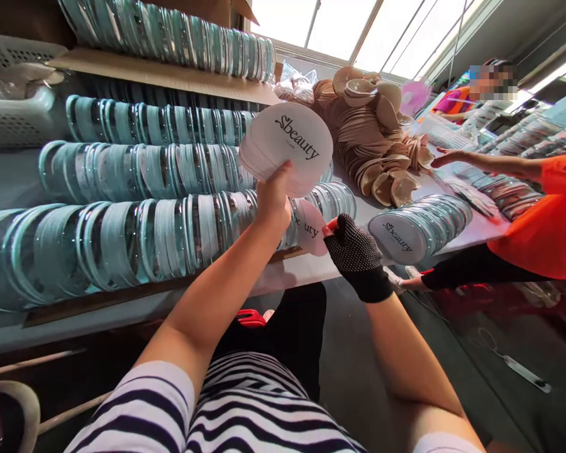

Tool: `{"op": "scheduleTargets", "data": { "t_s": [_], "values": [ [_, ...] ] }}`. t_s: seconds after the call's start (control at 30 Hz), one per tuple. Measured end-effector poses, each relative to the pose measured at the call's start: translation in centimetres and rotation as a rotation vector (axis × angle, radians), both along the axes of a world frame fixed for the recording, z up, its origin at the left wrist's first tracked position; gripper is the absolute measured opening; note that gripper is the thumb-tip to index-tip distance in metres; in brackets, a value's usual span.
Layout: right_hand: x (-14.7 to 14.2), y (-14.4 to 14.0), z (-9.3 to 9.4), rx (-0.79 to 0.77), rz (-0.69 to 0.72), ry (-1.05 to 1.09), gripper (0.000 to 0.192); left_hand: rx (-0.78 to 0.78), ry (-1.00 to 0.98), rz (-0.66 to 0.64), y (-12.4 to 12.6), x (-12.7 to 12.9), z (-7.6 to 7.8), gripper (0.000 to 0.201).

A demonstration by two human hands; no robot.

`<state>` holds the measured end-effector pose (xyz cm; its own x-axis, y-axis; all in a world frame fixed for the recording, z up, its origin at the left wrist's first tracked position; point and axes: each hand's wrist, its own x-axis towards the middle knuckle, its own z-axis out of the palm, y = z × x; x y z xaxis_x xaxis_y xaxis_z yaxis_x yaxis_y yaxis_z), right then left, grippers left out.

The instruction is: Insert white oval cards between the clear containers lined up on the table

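Observation:
My bare left hand [274, 196] grips a stack of round white cards [292, 132] printed "beauty", with a finger lying across the front of the top one. To its lower right, my right hand [358, 255] wears a black dotted glove with bare fingertips. Its fingertips pinch the edge of a single round card [311, 229] with the same lettering, partly hidden behind my left hand. Rows of clear round containers [170, 236] lie on their sides behind my hands. A shorter row of containers [419, 229] with a printed card at its end lies just right of my glove.
A heap of beige cup-shaped pieces [372, 138] sits at the back of the table. A co-worker in an orange shirt [547, 220] reaches in from the right. White perforated baskets [14, 116] stand at the left, and a cardboard flap [170, 75] lies below the upper row.

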<state>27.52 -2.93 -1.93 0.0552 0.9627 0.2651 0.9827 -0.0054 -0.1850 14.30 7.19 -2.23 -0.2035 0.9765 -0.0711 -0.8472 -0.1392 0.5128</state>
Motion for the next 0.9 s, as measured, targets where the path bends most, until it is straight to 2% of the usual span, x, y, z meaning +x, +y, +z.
{"op": "scheduleTargets", "data": {
  "t_s": [0.1,0.2,0.27,0.4,0.47,0.53,0.6,0.63,0.67,0.73,0.8,0.87,0.9],
  "values": [
    [-0.3,1.8,-0.9,0.018,0.061,0.114,0.021,0.009,0.027,0.002,-0.3,0.2,0.1,0.049],
    [-1.1,3.9,-2.1,-0.028,0.132,0.177,0.020,0.011,0.037,0.005,-0.4,0.1,0.1,0.051],
    [-1.4,4.3,-2.7,-0.048,0.124,0.109,0.023,0.002,0.036,0.005,-0.4,-0.1,0.1,0.050],
    [-1.3,3.2,-3.2,-0.113,0.119,-0.025,0.025,-0.018,0.050,-0.003,-0.4,-0.3,0.2,0.045],
    [-0.9,2.5,-3.3,-0.243,0.168,0.174,0.023,-0.010,0.056,-0.010,-0.6,-0.1,0.2,0.044],
    [-0.6,2.1,-3.4,-0.453,0.257,0.592,0.029,0.009,0.052,-0.001,-0.7,0.1,0.1,0.039],
    [-0.4,1.9,-3.3,-0.599,0.319,1.012,0.039,0.029,0.054,0.025,-0.8,0.3,-0.1,0.031],
    [-0.2,1.9,-3.1,-0.640,0.332,1.121,0.042,0.034,0.060,0.039,-0.8,0.4,-0.2,0.027],
    [0.0,2.0,-2.8,-0.648,0.326,1.131,0.041,0.035,0.070,0.053,-0.7,0.5,-0.4,0.023],
    [0.7,2.7,-1.5,-0.522,0.267,0.927,0.039,0.033,0.088,0.073,-0.5,0.6,-0.5,0.018],
    [1.6,4.1,0.5,-0.177,0.185,0.701,0.040,0.037,0.100,0.082,-0.3,0.7,-0.5,0.015],
    [2.2,5.9,2.7,0.214,0.129,0.573,0.046,0.047,0.111,0.085,-0.3,0.8,-0.4,0.013],
    [2.3,6.7,3.6,0.329,0.134,0.519,0.048,0.046,0.117,0.084,-0.5,0.8,-0.3,0.013]
  ]
}}
